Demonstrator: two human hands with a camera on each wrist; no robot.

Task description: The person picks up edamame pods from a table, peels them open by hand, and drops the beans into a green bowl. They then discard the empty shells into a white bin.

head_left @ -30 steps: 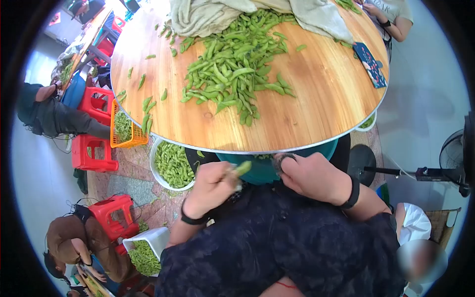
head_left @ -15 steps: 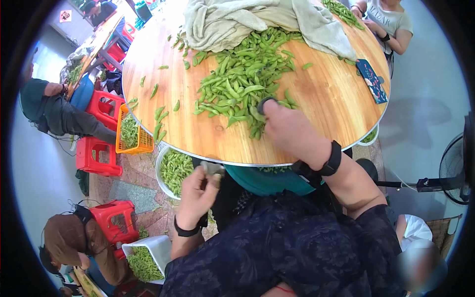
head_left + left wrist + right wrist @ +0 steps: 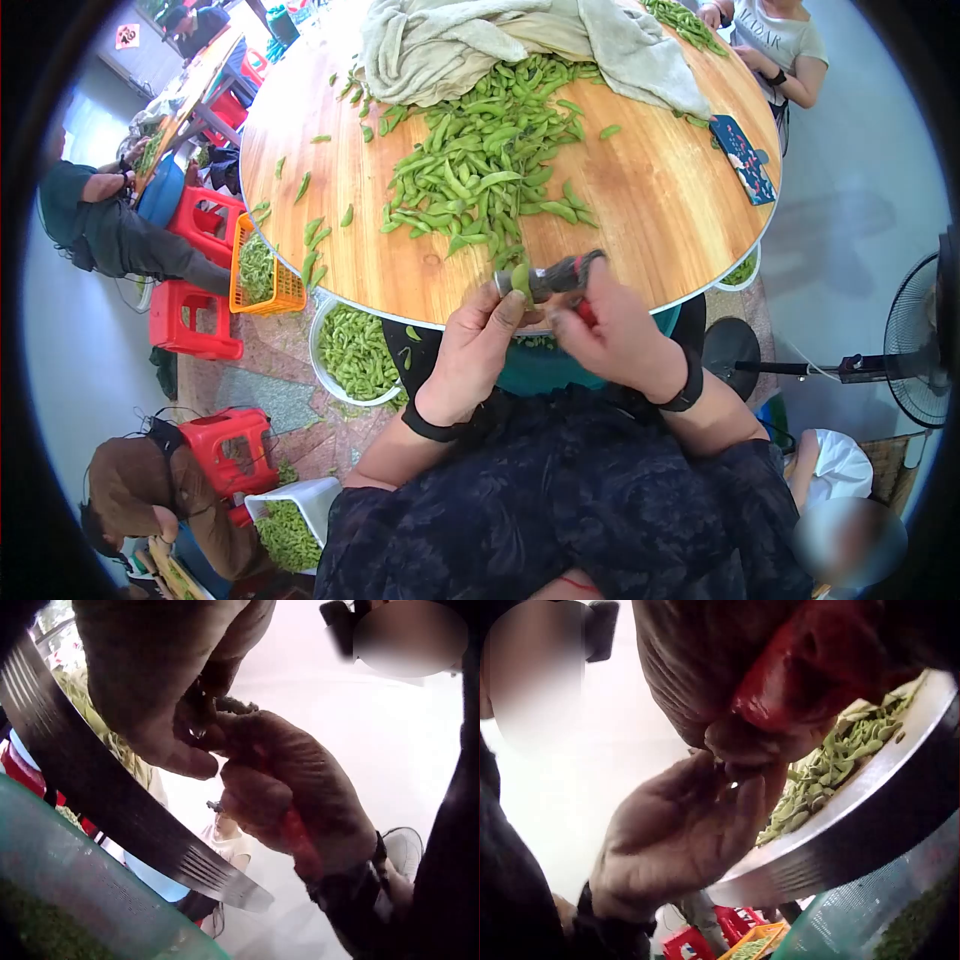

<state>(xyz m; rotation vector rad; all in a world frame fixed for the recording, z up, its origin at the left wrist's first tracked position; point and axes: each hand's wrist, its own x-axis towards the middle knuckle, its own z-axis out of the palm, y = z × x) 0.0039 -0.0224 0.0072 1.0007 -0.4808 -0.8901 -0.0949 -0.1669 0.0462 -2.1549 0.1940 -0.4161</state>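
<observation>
In the head view my left hand [image 3: 468, 352] pinches a green soybean pod [image 3: 520, 282] over the near edge of the round wooden table [image 3: 660, 220]. My right hand [image 3: 632, 345] is curled close beside it, with a dark finger covering [image 3: 562, 276] reaching to the pod. Something red [image 3: 784, 686] shows against the right hand's fingers in the right wrist view. Both wrist views show the fingertips of the two hands meeting, and they hide most of the pod. A loose heap of soybean pods [image 3: 470, 170] lies just beyond the hands.
A crumpled cloth [image 3: 430, 55] covers the heap's far side. Below the table edge sits a teal basin [image 3: 540, 370]. A white bowl of pods [image 3: 350, 350] and an orange basket [image 3: 290, 290] stand at left, a fan [image 3: 910, 340] at right. Other people sit around.
My right hand reached to the heap half a second ago and is now back at the table edge beside the left. My left hand has moved up and right and now holds a pod.
</observation>
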